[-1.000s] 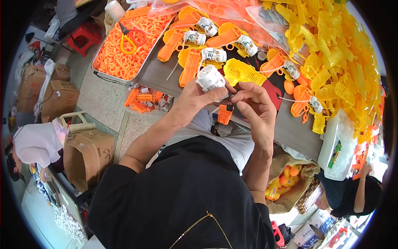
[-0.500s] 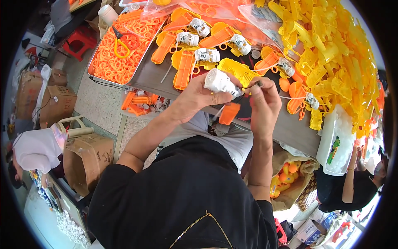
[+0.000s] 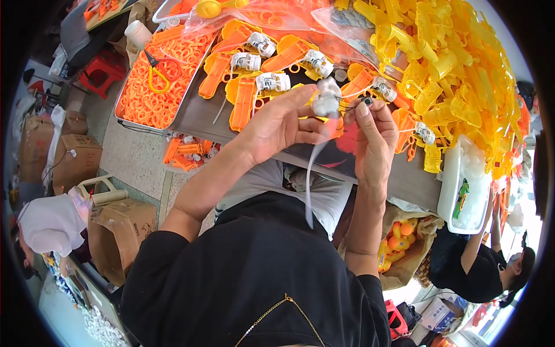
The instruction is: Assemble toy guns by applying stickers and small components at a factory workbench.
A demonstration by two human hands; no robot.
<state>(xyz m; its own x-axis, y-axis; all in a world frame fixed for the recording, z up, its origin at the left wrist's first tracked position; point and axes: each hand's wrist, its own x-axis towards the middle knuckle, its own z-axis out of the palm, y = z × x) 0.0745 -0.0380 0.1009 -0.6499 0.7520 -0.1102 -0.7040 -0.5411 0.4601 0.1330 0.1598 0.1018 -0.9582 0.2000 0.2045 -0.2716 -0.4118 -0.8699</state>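
Observation:
My left hand (image 3: 282, 122) has its fingers curled at a white plastic mechanism (image 3: 327, 99), which is blurred by motion. A long pale strip (image 3: 313, 185) hangs below it toward my lap. Thin dark wires run from the mechanism to a small dark part (image 3: 366, 101), pinched between the thumb and finger of my right hand (image 3: 374, 130). Beyond my hands, several yellow half-shells with orange pieces (image 3: 244, 103) lie on the dark table (image 3: 193, 118), each with a white mechanism (image 3: 273, 82) in it.
A tray of orange rings (image 3: 159, 101) with yellow-handled snips (image 3: 157, 78) stands at left. Yellow shells (image 3: 445, 63) are heaped at right, above a white bin (image 3: 462, 196). A sack of orange and yellow parts (image 3: 404, 237) sits below the table. A co-worker (image 3: 483, 260) is at right.
The white mechanism has turned in my left hand and is now blurred, and the pale strip swings down below it. My right hand still pinches the dark part. The view has shifted slightly.

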